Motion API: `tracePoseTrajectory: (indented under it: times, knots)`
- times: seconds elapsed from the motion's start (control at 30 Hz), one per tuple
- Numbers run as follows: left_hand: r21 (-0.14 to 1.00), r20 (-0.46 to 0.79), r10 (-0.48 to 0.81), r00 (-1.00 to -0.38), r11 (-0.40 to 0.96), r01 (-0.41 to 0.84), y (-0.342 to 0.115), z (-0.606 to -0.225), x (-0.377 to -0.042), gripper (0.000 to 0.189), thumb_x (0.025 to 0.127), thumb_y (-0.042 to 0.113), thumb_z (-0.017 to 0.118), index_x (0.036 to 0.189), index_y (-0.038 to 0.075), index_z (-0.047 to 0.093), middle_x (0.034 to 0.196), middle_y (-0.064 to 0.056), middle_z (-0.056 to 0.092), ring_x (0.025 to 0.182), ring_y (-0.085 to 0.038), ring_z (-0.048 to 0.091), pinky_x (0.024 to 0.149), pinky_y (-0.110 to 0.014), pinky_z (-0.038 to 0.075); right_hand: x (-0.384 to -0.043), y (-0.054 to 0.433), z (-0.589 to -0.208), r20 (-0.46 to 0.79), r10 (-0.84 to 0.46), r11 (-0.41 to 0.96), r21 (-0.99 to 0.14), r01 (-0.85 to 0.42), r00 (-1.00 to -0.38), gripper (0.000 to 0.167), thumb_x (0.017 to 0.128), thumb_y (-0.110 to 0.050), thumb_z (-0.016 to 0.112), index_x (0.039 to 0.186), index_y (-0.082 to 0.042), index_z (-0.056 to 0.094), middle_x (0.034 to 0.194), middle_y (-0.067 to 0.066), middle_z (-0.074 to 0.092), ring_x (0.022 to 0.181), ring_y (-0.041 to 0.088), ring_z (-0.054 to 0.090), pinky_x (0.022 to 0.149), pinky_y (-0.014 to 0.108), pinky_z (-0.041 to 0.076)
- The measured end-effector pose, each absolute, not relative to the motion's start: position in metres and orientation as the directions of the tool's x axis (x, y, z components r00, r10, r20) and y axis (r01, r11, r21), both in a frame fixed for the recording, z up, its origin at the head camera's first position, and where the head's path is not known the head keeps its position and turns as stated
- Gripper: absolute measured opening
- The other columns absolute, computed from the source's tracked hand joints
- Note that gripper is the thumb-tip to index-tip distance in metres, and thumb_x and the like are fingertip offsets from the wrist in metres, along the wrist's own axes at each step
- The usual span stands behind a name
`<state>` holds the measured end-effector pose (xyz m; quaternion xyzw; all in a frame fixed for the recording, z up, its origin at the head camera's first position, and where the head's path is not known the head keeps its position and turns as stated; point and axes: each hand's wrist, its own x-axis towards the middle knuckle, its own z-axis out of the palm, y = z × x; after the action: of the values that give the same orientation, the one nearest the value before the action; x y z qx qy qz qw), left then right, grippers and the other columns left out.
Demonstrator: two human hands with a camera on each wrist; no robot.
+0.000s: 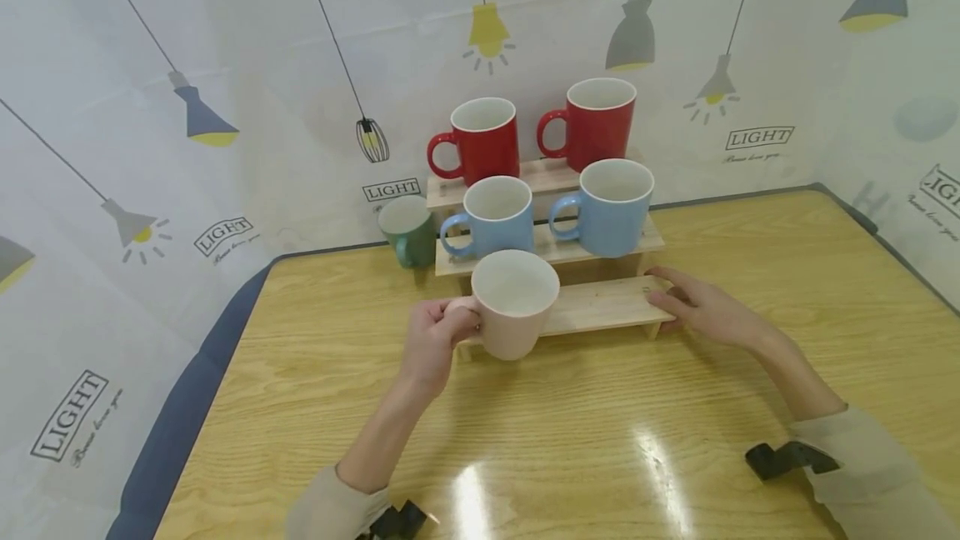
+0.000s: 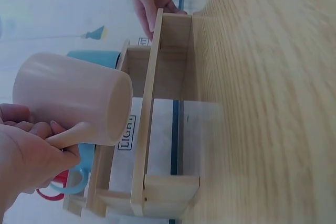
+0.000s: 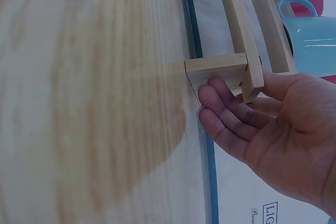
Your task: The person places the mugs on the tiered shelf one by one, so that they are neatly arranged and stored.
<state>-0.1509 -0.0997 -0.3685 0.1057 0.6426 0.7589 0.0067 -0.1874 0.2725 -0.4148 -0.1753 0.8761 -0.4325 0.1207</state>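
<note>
By its handle, my left hand grips a pale pink mug, upright over the left part of the lowest step of a wooden tiered rack. The left wrist view shows the mug's base just above that step's front edge. At the step's right end is my right hand, thumb on top and fingers curled beneath the board; the right wrist view shows this hand around the board's end. Two light blue mugs stand on the middle step, and two red mugs on the top one.
A green mug stands on the wooden table, left of the rack. Behind it all hangs a white cloth printed with lamps. Dark edging runs along the table's back.
</note>
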Motion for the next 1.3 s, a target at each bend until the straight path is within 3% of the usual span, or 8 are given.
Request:
tracePoseTrajectory:
  times: [0.23,0.47,0.73,1.03,1.3]
  knots:
    - [0.979,0.149,0.165,-0.975,-0.161,0.122,-0.075,-0.369,-0.161,0.022,0.077,-0.002,0.055,0.057,0.005,0.052,0.070,0.004,0.066,0.076,-0.009,0.066,0.068,-0.026,0.055,-0.188,0.273,-0.415,-0.049,-0.419,0.549,-0.809,-0.210,-0.906,0.060,0.108,-0.024,0.047,0.152,0.010,0.024,0.121,0.032,0.062,0.093,0.028,0.071,0.085,0.047,0.056]
    - [0.979,0.155,0.242,-0.958,-0.168,0.116,-0.052,-0.376,-0.170,0.034,0.079,0.001,0.054,0.051,0.010,0.036,0.057,0.005,0.047,0.071,-0.010,0.061,0.069,-0.028,0.055,-0.188,0.275,-0.416,-0.031,-0.437,0.539,-0.810,-0.234,-0.899,0.057,0.108,-0.020,0.046,0.151,0.011,0.025,0.118,0.030,0.063,0.092,0.027,0.071,0.083,0.044,0.056]
    - [0.973,0.168,0.259,-0.951,-0.201,0.117,-0.033,-0.381,-0.177,0.033,0.078,0.001,0.054,0.050,0.009,0.038,0.060,0.004,0.055,0.070,-0.008,0.063,0.069,-0.027,0.055,-0.191,0.280,-0.418,-0.043,-0.453,0.500,-0.839,-0.214,-0.890,0.056,0.108,-0.019,0.046,0.152,0.008,0.024,0.124,0.030,0.059,0.093,0.027,0.071,0.084,0.042,0.057]
    - [0.968,0.147,0.274,-0.950,-0.237,0.081,-0.018,-0.384,-0.183,0.036,0.078,0.002,0.055,0.050,0.012,0.036,0.053,0.004,0.041,0.064,-0.009,0.060,0.067,-0.027,0.054,-0.192,0.285,-0.420,-0.087,-0.468,0.463,-0.872,-0.160,-0.879,0.059,0.107,-0.022,0.050,0.154,0.003,0.024,0.123,0.028,0.061,0.097,0.027,0.070,0.085,0.041,0.057]
    - [0.970,0.133,0.307,-0.942,-0.236,0.060,-0.008,-0.387,-0.189,0.035,0.079,0.004,0.056,0.051,0.007,0.036,0.056,0.003,0.049,0.067,-0.009,0.063,0.069,-0.028,0.054,-0.191,0.285,-0.418,-0.076,-0.483,0.427,-0.890,-0.159,-0.872,0.062,0.107,-0.018,0.049,0.156,0.004,0.019,0.125,0.032,0.060,0.093,0.029,0.072,0.089,0.044,0.055]
